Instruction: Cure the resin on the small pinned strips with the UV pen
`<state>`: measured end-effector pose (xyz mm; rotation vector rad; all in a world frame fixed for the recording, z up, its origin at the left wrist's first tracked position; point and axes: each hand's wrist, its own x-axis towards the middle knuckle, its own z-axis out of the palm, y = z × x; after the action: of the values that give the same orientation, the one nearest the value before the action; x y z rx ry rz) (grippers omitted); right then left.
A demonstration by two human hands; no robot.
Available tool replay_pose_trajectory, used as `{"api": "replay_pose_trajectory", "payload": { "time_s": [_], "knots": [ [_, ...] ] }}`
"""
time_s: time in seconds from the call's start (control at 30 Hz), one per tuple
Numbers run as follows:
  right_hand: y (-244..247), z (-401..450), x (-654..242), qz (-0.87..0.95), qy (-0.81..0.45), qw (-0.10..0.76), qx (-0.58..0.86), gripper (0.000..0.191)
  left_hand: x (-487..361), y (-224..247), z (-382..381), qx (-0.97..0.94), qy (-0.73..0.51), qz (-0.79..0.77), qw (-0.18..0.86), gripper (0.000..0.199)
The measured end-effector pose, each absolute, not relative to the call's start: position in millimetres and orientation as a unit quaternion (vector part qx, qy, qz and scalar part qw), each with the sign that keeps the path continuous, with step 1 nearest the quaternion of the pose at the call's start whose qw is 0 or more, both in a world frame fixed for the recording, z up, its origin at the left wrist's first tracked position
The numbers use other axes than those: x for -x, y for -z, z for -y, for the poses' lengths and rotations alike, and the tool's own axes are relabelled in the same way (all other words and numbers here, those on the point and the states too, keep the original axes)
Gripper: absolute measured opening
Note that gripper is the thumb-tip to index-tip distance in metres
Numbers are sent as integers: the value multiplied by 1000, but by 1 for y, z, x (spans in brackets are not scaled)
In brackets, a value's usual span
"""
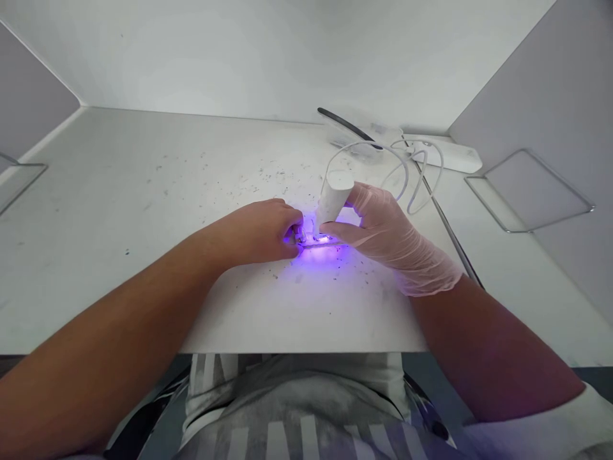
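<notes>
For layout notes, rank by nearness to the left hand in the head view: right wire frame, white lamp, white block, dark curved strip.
1. White lamp, in right hand
2. Dark curved strip, centre back
3. White block, back right
4. Right wire frame, far right

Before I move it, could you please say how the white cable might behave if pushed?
The white cable would probably flex, given its loose curves. It may tug the white lamp in the right hand, since cable and lamp seem joined.
</notes>
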<state>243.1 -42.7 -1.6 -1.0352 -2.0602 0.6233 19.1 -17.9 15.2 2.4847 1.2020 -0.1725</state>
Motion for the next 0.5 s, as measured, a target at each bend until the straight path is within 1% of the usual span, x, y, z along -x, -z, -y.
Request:
{"api": "replay_pose_trajectory", "payload": {
  "time_s": [0.5],
  "knots": [
    [0,43,-242,802,-241,364,408,11,-19,-17,19,-887,58,-414,194,18]
  ]
}}
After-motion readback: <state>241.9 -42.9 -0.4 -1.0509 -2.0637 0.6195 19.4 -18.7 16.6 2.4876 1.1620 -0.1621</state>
